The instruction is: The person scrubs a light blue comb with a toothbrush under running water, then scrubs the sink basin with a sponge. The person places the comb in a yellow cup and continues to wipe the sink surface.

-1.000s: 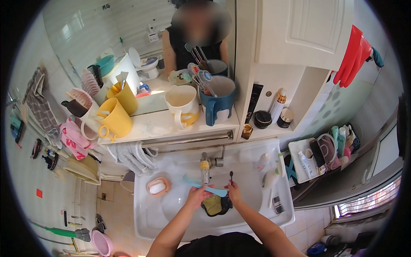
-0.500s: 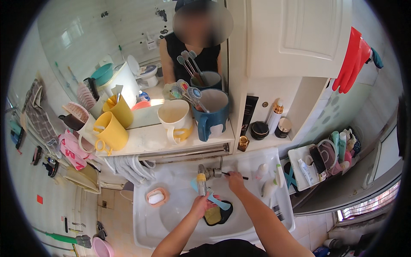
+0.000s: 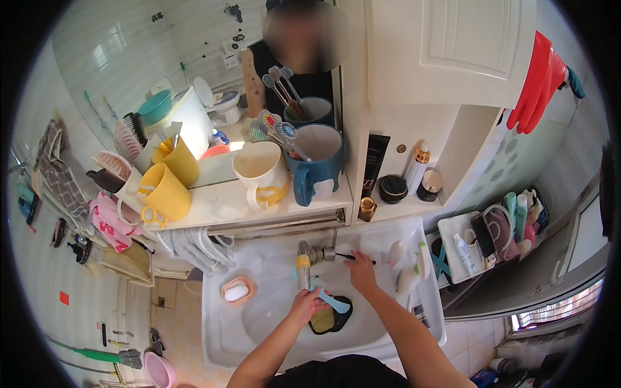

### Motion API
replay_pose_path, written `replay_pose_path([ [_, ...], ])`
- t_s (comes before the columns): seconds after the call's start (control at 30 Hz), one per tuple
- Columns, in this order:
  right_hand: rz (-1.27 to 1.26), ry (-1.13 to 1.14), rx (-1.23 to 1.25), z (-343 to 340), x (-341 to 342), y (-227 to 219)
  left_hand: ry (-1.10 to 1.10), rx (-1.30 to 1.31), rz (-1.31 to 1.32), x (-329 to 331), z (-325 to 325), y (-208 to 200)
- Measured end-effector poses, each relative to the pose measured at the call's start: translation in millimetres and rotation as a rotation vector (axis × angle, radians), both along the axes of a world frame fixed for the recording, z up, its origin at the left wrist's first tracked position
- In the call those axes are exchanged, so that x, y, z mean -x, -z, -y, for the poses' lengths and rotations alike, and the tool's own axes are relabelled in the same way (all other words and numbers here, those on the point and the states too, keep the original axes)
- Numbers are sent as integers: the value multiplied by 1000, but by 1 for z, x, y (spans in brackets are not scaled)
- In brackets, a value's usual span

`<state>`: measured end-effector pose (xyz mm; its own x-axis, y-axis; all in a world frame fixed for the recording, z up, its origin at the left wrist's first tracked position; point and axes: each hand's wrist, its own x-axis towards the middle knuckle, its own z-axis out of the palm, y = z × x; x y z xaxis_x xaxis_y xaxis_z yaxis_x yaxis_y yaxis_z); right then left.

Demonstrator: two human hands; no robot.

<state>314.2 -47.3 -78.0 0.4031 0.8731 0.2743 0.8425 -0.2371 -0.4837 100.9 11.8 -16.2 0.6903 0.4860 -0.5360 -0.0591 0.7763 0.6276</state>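
Observation:
Below the faucet (image 3: 303, 266), my left hand (image 3: 304, 306) is closed around a light blue brush (image 3: 334, 303). The brush's bristled end is near the spout, and its handle slants down to the right. My right hand (image 3: 361, 272) is at the thin dark faucet lever (image 3: 345, 256), fingers over it. Under the brush, a dark-edged, olive-coloured item (image 3: 321, 320) lies in the white sink (image 3: 259, 355); I cannot make out its kind. Whether water runs is hard to see.
A pink soap dish (image 3: 238, 290) with white soap sits on the sink's left side. Bottles (image 3: 408, 279) stand on the right rim. Above are a shelf with yellow cups (image 3: 165, 194), a white cup (image 3: 261, 174) and a blue mug (image 3: 317, 161). A white tray (image 3: 456, 249) stands at right.
The brush has turned in my left hand, so its bristles now show beside the spout. My right hand stays at the lever, its fingers shifted slightly. The view has tilted a little.

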Motion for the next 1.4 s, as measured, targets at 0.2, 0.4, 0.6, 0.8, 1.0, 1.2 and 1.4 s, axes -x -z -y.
replay_pose_path([
  [0.2, -763, -24, -23, 31, 86, -6, -87, -103, -135, 7, 1, 21],
  [0.4, -1035, -46, 310, 43, 107, -41, -235, -179, -308, 7, -7, 7],
  [0.6, -808, -61, 333, 68, 98, -58, -256, -29, 3, 20, -36, -15],
  [0.8, -1172, -124, 251, 71, 111, -65, -188, -66, 192, 6, 12, -11],
  [1.0, -631, 2, 12, 46, 67, -29, -338, -44, 114, 23, 3, -14],
  [1.2, 19, 100, -58, -17, 1, 19, -405, -3, 50, 64, 24, -8],
  [1.4, -129, 146, 186, -10, 20, 23, -551, -61, -98, 107, 42, -10],
])
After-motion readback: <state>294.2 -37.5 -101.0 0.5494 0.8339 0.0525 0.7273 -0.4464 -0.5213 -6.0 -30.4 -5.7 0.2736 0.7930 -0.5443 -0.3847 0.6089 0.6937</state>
